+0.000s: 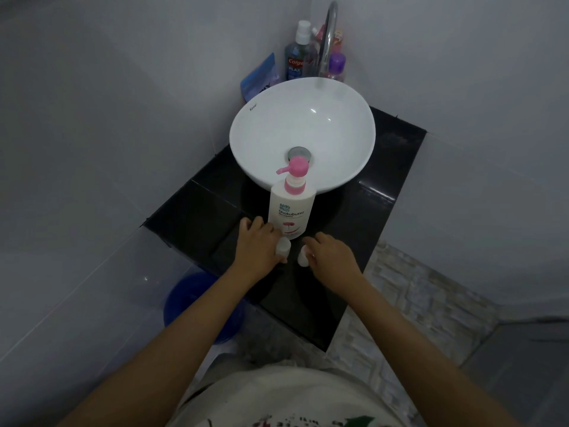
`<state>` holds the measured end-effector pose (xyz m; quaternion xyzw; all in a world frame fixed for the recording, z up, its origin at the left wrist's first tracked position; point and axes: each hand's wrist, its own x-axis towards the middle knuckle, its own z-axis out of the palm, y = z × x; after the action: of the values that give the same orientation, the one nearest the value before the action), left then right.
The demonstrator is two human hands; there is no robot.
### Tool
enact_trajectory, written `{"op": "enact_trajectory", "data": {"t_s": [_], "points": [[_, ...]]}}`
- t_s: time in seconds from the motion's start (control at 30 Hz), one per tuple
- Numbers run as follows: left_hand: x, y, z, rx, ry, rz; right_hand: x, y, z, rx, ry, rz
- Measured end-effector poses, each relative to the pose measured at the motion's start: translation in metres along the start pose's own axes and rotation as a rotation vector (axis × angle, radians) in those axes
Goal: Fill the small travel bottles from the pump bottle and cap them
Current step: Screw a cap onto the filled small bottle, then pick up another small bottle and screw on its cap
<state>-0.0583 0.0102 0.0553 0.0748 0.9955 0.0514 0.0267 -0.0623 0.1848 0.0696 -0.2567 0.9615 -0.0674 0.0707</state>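
Two small travel bottles stand upright on the black counter (191, 217) before the pump bottle (291, 211): left hand (257, 241) curls round the left bottle (283, 246), right hand (331, 252) fingers loosely touch the right bottle (302, 255); the pump spout points left.

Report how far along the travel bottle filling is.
Nothing looks done yet. The pump bottle stands untouched on the black counter, nozzle over neither bottle. In hand: the left hand and right hand each rest at a small white travel bottle. Fill levels cannot be told. Filling and capping appear left.
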Motion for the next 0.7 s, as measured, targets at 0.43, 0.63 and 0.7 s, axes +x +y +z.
{"op": "enact_trajectory", "data": {"t_s": [0.43, 0.63, 0.7], "points": [[-0.014, -0.002, -0.02, -0.294, 0.117, -0.086, -0.006, 0.049, -0.002, 0.279, -0.019, 0.51], [-0.049, -0.007, -0.042, -1.008, 0.072, -0.343, 0.007, 0.048, 0.014, 0.146, -0.303, 0.527], [-0.059, -0.007, -0.048, -1.185, 0.069, -0.36, 0.012, 0.048, 0.019, 0.13, -0.34, 0.527]]}}
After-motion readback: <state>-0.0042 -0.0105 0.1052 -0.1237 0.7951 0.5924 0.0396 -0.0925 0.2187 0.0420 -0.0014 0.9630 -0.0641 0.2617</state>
